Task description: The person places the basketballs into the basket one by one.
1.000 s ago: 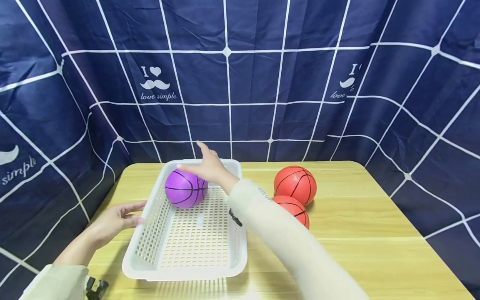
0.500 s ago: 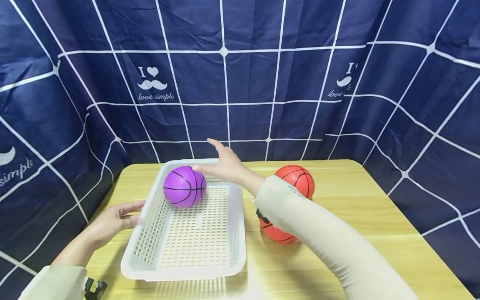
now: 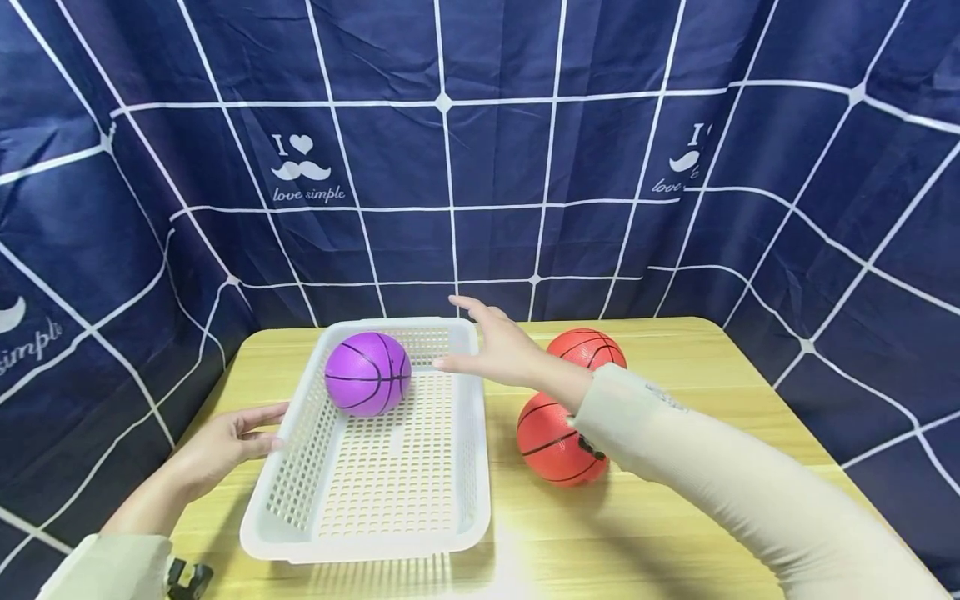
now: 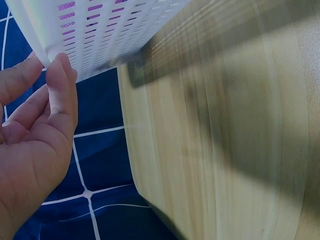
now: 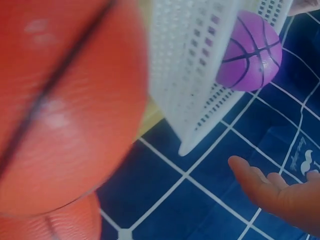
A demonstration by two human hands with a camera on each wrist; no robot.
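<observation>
A white plastic basket (image 3: 367,550) with slotted walls stands on the table, a purple toy basketball (image 3: 367,375) lying in its far left corner. At the basket's left rim, my left hand (image 3: 223,446) pinches the edge between thumb and fingers, as the left wrist view shows. My right hand (image 3: 506,346) hovers by the far right rim, fingers spread and holding nothing. Below my right forearm are two red toy basketballs: the nearer one (image 3: 551,437) is partly covered by the sleeve, and the farther one (image 3: 588,343) is partly behind the wrist.
The light wooden table (image 3: 675,508) has rounded far corners. Dark blue curtain (image 3: 495,158) with white lines hangs behind it and along both sides. A black strap device (image 3: 189,579) sits on my left wrist.
My right hand has moved right, away from above the purple basketball to the basket's far right rim. The left hand keeps its place, and the basket stays put.
</observation>
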